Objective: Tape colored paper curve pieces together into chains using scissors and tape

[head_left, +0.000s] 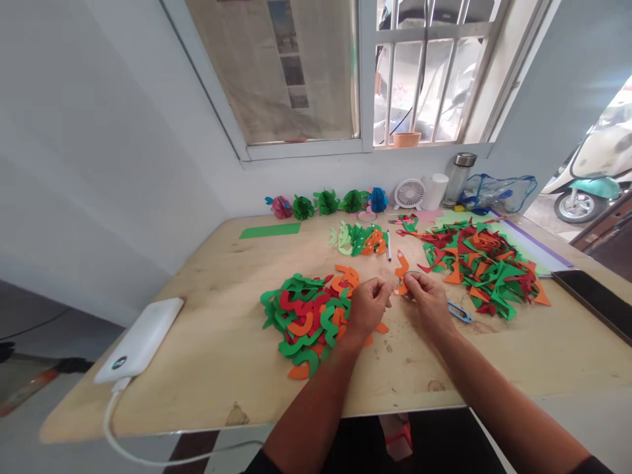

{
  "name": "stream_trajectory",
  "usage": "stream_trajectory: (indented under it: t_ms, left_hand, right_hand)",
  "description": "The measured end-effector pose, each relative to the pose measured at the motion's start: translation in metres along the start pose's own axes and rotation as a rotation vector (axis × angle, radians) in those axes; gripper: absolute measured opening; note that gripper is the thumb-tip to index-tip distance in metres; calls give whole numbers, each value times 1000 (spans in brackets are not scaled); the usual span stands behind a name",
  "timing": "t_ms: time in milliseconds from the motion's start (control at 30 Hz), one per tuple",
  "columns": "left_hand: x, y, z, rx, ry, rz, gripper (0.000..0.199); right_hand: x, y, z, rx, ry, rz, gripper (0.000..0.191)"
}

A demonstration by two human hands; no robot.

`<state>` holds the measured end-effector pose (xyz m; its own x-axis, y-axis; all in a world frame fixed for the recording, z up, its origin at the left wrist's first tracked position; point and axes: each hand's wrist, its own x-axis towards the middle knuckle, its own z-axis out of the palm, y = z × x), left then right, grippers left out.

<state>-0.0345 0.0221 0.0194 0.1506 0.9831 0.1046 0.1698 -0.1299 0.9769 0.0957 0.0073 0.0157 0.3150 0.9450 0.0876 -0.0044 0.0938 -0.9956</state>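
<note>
Wooden table (pixel 207 368), heaped paper cutouts (pixel 306 322)

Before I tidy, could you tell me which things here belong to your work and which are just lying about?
Belonging: left hand, right hand, orange paper cutout, paper cutout piles, blue-handled scissors, paper flowers.
Lying about: white power bank, desk fan, glass bottle.

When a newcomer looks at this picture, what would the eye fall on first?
Two heaps of green, red and orange paper cut-outs, one left and one right, catch the eye on the wooden table. Between them are the left hand and right hand. Colourful paper flowers line the wall behind.
</note>
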Motion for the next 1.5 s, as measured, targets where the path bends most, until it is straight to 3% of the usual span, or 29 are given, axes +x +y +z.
stream_trajectory:
  t_ms: [133,267,533,633,867,1000,1100,1267,1367,1500]
  left_hand:
    - [1,2,-4,19,113,30,29]
    - [1,3,-6,-20,154,55,29]
    - [3,1,-7,-25,192,82,33]
    - [3,-1,-8,-37,207,74,31]
    - [3,-5,-4,-49,152,54,28]
    - [5,-11,-1,-46,120,54,26]
    - [6,-13,-1,-40,110,51,22]
    - [1,-10,0,105,69,110,20]
    - [-4,-9,4,237,16,176,17]
    - [-8,-7,11,430,-62,297,19]
  right_hand:
    - [1,-7,0,-13,-25,56,37]
    - [15,-15,2,-82,-44,50,34]
    - [101,-20,37,-231,33,137,16]
    - [114,-14,39,-263,40,158,14]
    - [73,-16,10,-263,-37,111,24]
    - [47,-25,-22,-319,-80,-39,32]
    - [27,-23,-52,-495,-88,-119,31]
    - [-5,-9,-95,-1020,-12,-355,24]
    - [-16,-2,-106,-1232,-43,-495,24]
    - [-18,1,-101,-1396,-72,-511,23]
